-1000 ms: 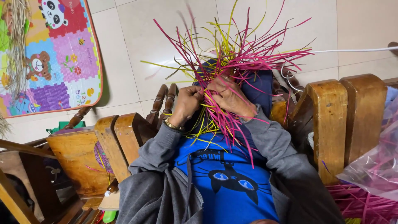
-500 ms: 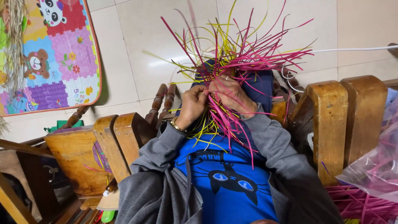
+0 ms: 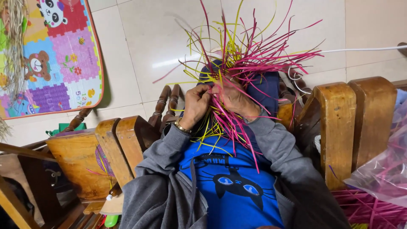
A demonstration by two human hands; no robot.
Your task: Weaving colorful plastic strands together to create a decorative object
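Strips (image 3: 250, 55), pink and yellow, thin and flat, a loose bundle fanning out across the upper centre of the frame, with shorter ends hanging down over the blue shirt (image 3: 237, 191). The bundle gathers at centre frame, where both hands meet on it above the lap.

Left hand (image 3: 196, 104): fingers curled and closed on the strips at the left edge of the gathered part, a gold-coloured wristband (image 3: 181, 126) at the wrist. Grip tight, thumb side toward the other hand.

Right hand (image 3: 234, 98): touching the left hand, fingers folded shut around strips at the centre of the bundle; several pink strips pass over its back and partly hide it.

Sleeves: grey jacket (image 3: 161, 191), open at the front over the blue shirt with a black cat face printed on it.

Seat: wooden chair, its arm (image 3: 335, 127) at right of frame and another arm (image 3: 123, 144) at left, turned spindles (image 3: 163, 104) just beside the left hand.

Lower right corner: clear plastic bag (image 3: 381, 169) lying over further pink strips (image 3: 364, 210).

Floor (image 3: 140, 46): pale tiles, upper half of frame. White cord (image 3: 364, 49) running across it at upper right.

Upper left corner: foam play mat (image 3: 55, 55), coloured squares with animal pictures, dry straw-coloured fibres (image 3: 15, 46) lying at its left edge.
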